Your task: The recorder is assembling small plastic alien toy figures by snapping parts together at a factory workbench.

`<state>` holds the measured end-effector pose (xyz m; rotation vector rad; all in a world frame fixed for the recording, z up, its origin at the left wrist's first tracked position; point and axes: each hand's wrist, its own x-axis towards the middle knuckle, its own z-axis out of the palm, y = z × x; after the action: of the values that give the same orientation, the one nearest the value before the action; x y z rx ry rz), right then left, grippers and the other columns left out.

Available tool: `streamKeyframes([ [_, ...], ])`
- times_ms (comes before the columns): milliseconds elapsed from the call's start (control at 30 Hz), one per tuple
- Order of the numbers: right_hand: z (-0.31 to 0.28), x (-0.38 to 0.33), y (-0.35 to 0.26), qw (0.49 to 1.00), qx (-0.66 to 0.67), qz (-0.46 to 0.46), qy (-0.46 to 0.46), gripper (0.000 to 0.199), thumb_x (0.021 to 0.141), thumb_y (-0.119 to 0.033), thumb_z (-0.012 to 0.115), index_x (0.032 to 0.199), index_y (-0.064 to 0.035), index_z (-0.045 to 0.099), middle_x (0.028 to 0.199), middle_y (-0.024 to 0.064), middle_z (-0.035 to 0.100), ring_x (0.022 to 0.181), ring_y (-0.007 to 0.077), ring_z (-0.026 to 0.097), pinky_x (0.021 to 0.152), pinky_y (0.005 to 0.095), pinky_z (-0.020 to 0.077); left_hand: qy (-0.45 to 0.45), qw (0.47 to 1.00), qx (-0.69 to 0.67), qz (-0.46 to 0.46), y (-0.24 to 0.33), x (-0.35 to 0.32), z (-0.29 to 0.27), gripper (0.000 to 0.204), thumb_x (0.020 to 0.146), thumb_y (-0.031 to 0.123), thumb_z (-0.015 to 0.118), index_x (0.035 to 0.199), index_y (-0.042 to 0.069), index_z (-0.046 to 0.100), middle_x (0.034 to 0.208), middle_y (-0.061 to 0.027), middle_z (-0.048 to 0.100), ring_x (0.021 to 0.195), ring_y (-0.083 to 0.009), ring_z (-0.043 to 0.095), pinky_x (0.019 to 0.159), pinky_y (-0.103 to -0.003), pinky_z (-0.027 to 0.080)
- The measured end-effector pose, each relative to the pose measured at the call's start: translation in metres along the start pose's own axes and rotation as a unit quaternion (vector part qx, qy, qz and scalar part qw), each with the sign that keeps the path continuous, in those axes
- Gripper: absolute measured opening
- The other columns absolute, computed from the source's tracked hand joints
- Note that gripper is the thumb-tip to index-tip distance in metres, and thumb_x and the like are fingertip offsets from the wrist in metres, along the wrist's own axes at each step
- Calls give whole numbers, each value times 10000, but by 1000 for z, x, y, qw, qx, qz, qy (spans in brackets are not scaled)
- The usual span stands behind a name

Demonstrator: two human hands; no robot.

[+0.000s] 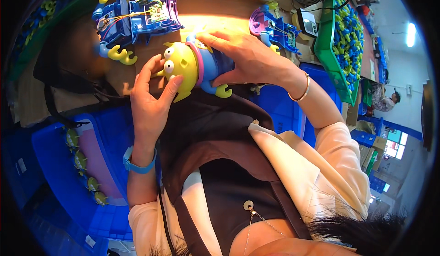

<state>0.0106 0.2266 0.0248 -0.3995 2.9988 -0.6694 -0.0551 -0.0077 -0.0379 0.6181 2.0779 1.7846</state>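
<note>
A green-headed toy alien figure (185, 66) with white eyes, a pink collar and a blue body lies on its side between my hands at the table's near edge. My left hand (152, 88) curves round the head, thumb near the eyes and fingers by the antenna. Around the blue body is my right hand (252, 56), its fingers at the chest and shoulder. One blue arm with a green hand sticks out below my right palm. Behind it lies an opened blue toy body (153, 15) with a circuit board and wires; a second opened body (277, 31) sits to the right.
A green bin (326, 40) full of blue and green toy arms stands at the right, beside a phone-like device (307, 23). Several green heads lie in a blue crate (50, 164) at lower left. A dark bag-like thing (64, 59) rests on the left. Another person (384, 99) is far right.
</note>
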Motion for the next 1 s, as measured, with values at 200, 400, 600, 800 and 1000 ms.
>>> streamKeyframes([
  [200,-3,10,6,999,-9,-4,-34,883,610,-314,858,1358,-54,468,1160,145,570,1051,358,553,882,417,461,-80,994,-35,-62,4,17,-10,614,838,353,743,1249,-55,537,1127,-157,612,1029,-207,621,842,-302,529],
  [400,12,-2,11,997,26,-57,36,865,599,-315,855,1332,-63,473,1179,147,548,1070,343,528,876,425,459,-150,974,110,-130,13,29,-2,700,738,423,808,1206,-38,567,1158,-151,591,1042,-214,611,829,-313,522],
  [600,33,-25,-14,984,-92,-62,142,757,652,-299,795,1323,-115,495,1246,126,509,1119,352,502,919,456,455,-129,983,6,-127,23,23,15,726,550,281,936,1131,25,585,1050,-99,640,933,-160,625,808,-297,507],
  [800,43,-64,-21,951,59,-38,301,943,622,-400,853,1391,-75,415,1322,129,454,1208,289,477,1006,427,410,-72,997,-25,-11,25,-4,29,620,533,208,921,1025,29,589,935,-62,668,863,-149,626,806,-301,493],
  [1000,57,-61,-32,881,386,112,249,970,578,-377,917,1340,-21,434,1208,93,550,1115,179,532,966,313,428,-21,995,66,75,29,-36,40,670,509,321,925,1039,63,607,942,-52,644,914,-251,584,946,-406,348],
])
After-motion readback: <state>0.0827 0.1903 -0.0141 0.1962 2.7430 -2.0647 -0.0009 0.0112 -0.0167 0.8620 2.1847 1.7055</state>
